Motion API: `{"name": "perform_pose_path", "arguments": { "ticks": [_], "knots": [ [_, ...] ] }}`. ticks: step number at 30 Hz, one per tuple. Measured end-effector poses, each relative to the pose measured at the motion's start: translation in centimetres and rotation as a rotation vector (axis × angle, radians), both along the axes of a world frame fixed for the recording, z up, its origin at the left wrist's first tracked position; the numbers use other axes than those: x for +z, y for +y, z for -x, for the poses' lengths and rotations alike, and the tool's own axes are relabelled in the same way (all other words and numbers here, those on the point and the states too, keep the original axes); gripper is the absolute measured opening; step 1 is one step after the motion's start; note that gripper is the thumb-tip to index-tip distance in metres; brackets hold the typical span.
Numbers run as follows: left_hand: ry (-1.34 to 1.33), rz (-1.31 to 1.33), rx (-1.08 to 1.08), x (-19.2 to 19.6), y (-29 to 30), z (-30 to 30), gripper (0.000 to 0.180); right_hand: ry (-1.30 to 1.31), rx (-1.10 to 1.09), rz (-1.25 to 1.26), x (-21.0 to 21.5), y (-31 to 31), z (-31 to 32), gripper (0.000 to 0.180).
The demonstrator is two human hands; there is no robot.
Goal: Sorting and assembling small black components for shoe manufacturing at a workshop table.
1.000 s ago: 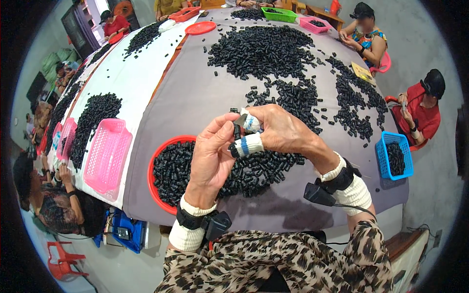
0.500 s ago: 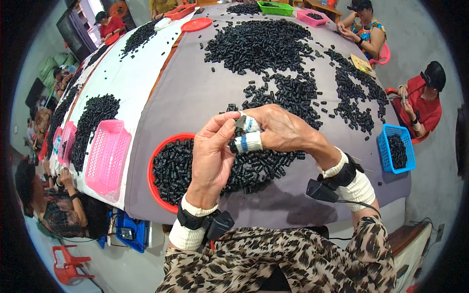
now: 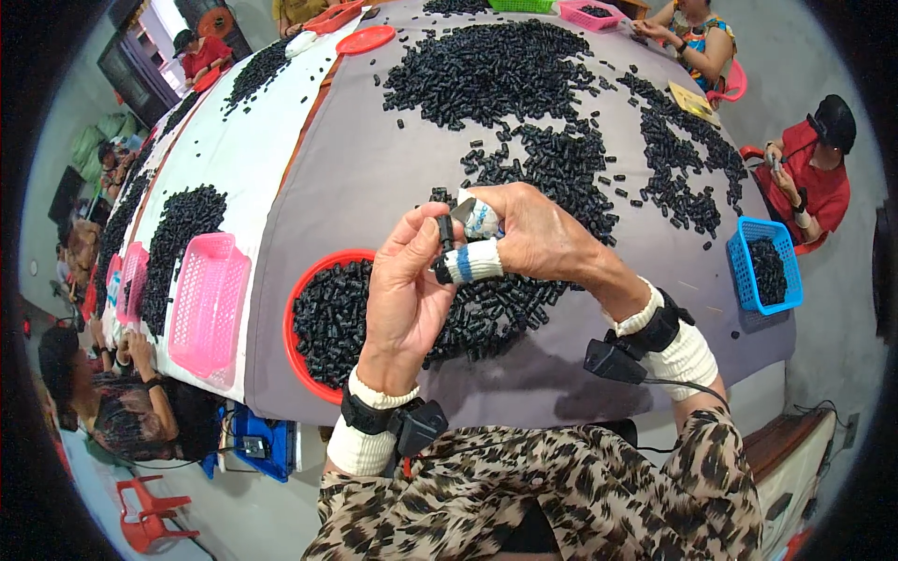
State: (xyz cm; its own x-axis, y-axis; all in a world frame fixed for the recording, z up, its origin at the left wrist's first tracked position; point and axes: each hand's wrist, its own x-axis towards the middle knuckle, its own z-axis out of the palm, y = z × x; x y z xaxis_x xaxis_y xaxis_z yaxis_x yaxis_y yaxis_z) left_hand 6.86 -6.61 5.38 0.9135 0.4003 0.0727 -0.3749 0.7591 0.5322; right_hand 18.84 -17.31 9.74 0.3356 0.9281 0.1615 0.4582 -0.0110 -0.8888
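- Pinches a black piece [image 3: 446, 232] in grip of left hand [image 3: 407, 299], right of red basin's visible rim [image 3: 289, 323]; points it lengthwise toward far side of counter [image 3: 327, 187].
- Curls right hand [image 3: 552, 234] close by; cannot tell what that grip holds.
- Contained in red basin and, far to its right, blue basket [image 3: 773, 308]: loose black pieces [image 3: 332, 323].
- Shows blue printing on white finger wrap [image 3: 480, 221].

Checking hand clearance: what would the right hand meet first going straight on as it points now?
Likely the small black piece in the left hand, then that hand itself. The right hand points left toward them; whether it touches the piece is unclear in this view.
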Motion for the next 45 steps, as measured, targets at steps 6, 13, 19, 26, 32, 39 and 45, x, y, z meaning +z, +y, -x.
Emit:
{"name": "perform_pose_path", "arguments": {
  "ticks": [6,13,19,26,32,39,45],
  "knots": [
    [0.021,-0.021,0.006,0.4,-0.4,0.2,0.021,-0.014,-0.003,-0.021,-0.2,-0.2,-0.1,0.032],
    [0.03,-0.031,-0.044,0.2,0.4,0.2,0.02,0.008,-0.042,-0.162,0.1,-1.0,-0.4,0.025],
    [0.042,-0.051,-0.174,0.4,0.9,0.4,0.017,0.014,0.066,-0.145,0.1,-0.9,-0.8,0.021],
    [0.017,-0.029,-0.111,-0.9,1.1,-0.1,0.019,-0.029,0.015,-0.206,-1.7,-0.1,-1.0,0.014],
    [0.033,-0.107,0.071,-0.8,-0.1,-0.1,0.021,0.048,-0.08,-0.28,-2.6,0.7,-0.4,0.013],
    [0.096,-0.004,0.086,-0.9,0.8,-0.1,0.021,0.053,-0.081,-0.273,-2.2,0.5,0.1,0.015],
    [0.044,-0.065,0.016,-1.8,0.5,-0.2,0.023,0.052,-0.059,-0.336,-2.5,0.5,0.2,0.012]
  ]
}}
